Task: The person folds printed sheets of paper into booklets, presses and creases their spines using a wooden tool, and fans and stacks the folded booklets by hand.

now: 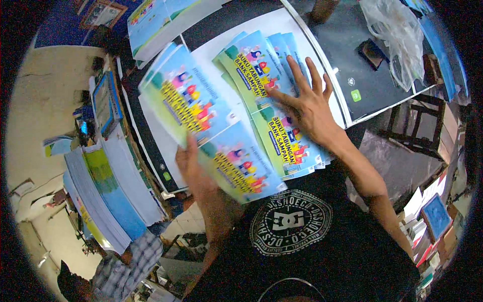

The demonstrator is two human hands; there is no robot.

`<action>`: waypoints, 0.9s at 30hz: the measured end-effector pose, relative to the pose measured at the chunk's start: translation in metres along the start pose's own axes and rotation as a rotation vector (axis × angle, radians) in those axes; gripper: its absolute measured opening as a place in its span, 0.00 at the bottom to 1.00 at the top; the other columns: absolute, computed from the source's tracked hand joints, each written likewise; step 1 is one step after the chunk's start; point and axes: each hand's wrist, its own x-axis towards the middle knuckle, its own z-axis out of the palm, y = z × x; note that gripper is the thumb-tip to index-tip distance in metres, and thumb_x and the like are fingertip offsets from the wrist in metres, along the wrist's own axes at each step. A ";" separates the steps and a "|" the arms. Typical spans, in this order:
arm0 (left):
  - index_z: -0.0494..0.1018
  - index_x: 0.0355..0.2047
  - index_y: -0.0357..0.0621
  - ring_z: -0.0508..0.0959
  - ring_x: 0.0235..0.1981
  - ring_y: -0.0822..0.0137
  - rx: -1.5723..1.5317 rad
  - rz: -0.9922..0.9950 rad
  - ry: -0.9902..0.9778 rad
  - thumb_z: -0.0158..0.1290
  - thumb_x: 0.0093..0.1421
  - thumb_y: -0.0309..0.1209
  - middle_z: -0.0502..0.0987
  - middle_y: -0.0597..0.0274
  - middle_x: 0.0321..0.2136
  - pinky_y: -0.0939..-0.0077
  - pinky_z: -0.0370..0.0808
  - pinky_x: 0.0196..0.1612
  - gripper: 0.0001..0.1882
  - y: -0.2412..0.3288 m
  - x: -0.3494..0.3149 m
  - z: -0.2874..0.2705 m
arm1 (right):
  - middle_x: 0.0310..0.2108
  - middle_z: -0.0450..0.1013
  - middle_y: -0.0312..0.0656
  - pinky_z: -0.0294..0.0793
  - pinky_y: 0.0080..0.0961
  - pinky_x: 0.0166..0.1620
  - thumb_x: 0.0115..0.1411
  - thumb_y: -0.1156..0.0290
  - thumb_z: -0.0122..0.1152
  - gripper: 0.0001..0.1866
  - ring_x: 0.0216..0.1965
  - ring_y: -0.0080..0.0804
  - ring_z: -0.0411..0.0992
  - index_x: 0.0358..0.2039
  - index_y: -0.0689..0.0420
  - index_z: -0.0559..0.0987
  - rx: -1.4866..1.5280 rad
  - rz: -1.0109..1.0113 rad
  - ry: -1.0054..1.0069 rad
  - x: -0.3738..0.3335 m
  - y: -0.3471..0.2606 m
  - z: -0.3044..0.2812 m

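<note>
My left hand [193, 168] grips the lower left edge of a printed cover sheet [188, 95], thumb on top. The sheet is blue and green with colourful cartoon figures, its design printed twice. It is tilted, somewhat blurred, and at least one more sheet edge shows behind it. My right hand [313, 103], fingers spread, lies on a fanned pile of matching cover sheets [282, 146]. White paper [274, 22] lies beneath the pile on the dark tabletop [211, 25]. The fingers of my left hand under the sheet are hidden.
Another stack of printed sheets [161, 30] stands at the far left of the table. Tall paper stacks [103, 194] are further left, near a person in a checked shirt [128, 267]. A clear plastic bag [397, 40] and small dark tray [372, 54] lie far right; a wooden stool [422, 121] stands beyond.
</note>
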 end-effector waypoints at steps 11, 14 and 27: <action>0.68 0.56 0.30 0.81 0.45 0.59 -0.270 -0.282 -0.214 0.45 0.72 0.47 0.78 0.48 0.47 0.65 0.79 0.48 0.28 -0.047 0.004 0.066 | 0.72 0.49 0.57 0.37 0.61 0.69 0.62 0.43 0.59 0.27 0.73 0.63 0.40 0.49 0.53 0.84 0.408 0.111 -0.062 0.007 0.005 -0.014; 0.67 0.57 0.30 0.80 0.47 0.59 -0.341 -0.343 -0.261 0.46 0.72 0.45 0.77 0.48 0.49 0.63 0.78 0.50 0.27 -0.054 0.006 0.063 | 0.72 0.49 0.57 0.34 0.58 0.70 0.62 0.43 0.59 0.26 0.73 0.63 0.40 0.48 0.49 0.85 0.418 0.147 -0.069 0.008 0.007 -0.015; 0.72 0.53 0.33 0.82 0.43 0.58 -0.244 -0.214 -0.227 0.47 0.71 0.46 0.79 0.49 0.45 0.65 0.81 0.44 0.26 -0.057 0.000 0.059 | 0.73 0.50 0.52 0.35 0.58 0.70 0.63 0.43 0.57 0.24 0.74 0.60 0.40 0.47 0.48 0.85 0.581 0.106 -0.089 0.007 0.011 -0.017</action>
